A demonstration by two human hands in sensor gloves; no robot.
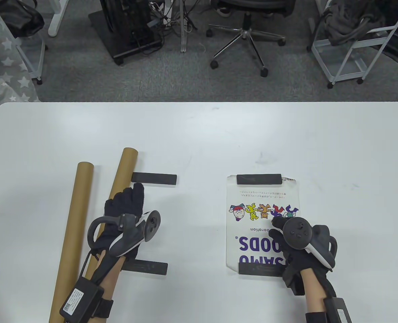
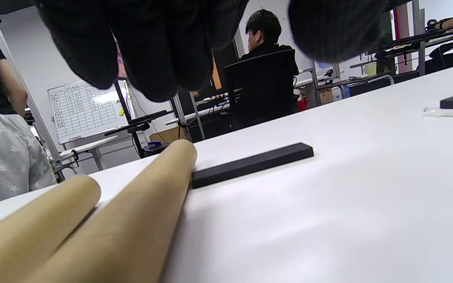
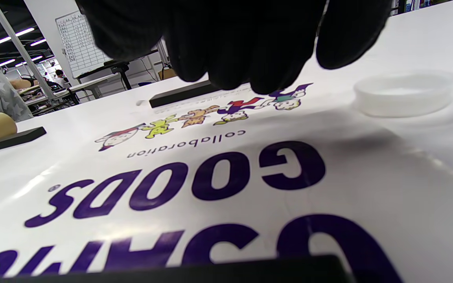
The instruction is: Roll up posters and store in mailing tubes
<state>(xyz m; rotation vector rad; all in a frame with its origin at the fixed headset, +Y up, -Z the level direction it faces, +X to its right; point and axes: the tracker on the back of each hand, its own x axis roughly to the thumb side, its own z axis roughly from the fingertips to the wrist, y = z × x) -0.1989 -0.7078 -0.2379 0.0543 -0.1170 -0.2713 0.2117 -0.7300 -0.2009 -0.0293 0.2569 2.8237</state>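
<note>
- Nearest the table camera, the left hand (image 1: 126, 210) in its black sensor glove hovers low over the white table (image 1: 202, 134), fingers stretched forward and relaxed, gripping nothing
- Its fingertips (image 2: 159, 74) hang above the nearer of two long brown cardboard mailing tubes (image 1: 110, 215), which lie side by side on the table's left; the outer tube (image 1: 72, 235) lies just beside it
- One flat black bar weight (image 1: 154, 178) touches the nearer tube's far end; another black bar (image 1: 147, 268) lies by the left wrist
- Over on the right, the right hand (image 1: 294, 242) is above the white poster with purple lettering and cartoon figures (image 1: 252, 215), fingers loosely curved, clasping nothing
- That poster lies flat, pinned by a black bar at its far edge (image 1: 259, 179) and one at its near edge (image 1: 260, 269)
- Right wrist view shows a shallow translucent plastic cap (image 3: 403, 93) just beside the poster
</note>
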